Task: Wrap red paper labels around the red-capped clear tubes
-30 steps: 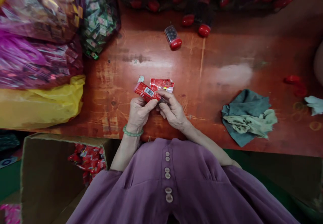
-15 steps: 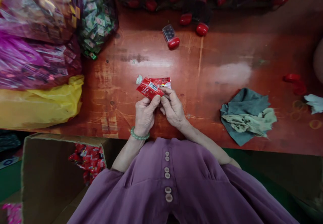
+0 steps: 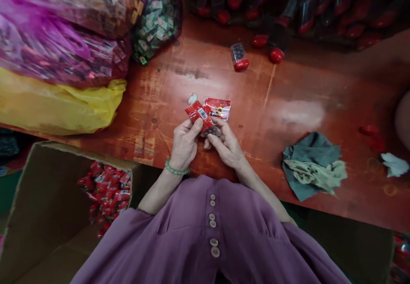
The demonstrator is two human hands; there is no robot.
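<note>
My left hand (image 3: 186,141) pinches a red packet (image 3: 199,112) printed with a barcode, thumb on top. Small dark balls (image 3: 214,130) show at the packet's lower right end; whether they are inside it or in a separate clear case I cannot tell. My right hand (image 3: 227,145) closes on that end, its thumb below the balls and its fingers above. A second red packet (image 3: 221,103) with a colourful print lies just beyond my right fingertips, partly overlapped. Near the held packet's upper left corner is a small whitish lump (image 3: 192,98) on the wooden table (image 3: 179,79).
A clear case with a red cap (image 3: 240,57) lies farther back, before a dark heap of similar cases (image 3: 307,15). Stuffed plastic bags (image 3: 64,62) crowd the left. Grey-green cloths (image 3: 314,164) lie right. A cardboard box (image 3: 41,198) with red packets (image 3: 109,190) stands below left.
The held packet has tilted more steeply, and dark balls now show at its lower end. The second red packet is more exposed. The view has shifted and turned slightly.
</note>
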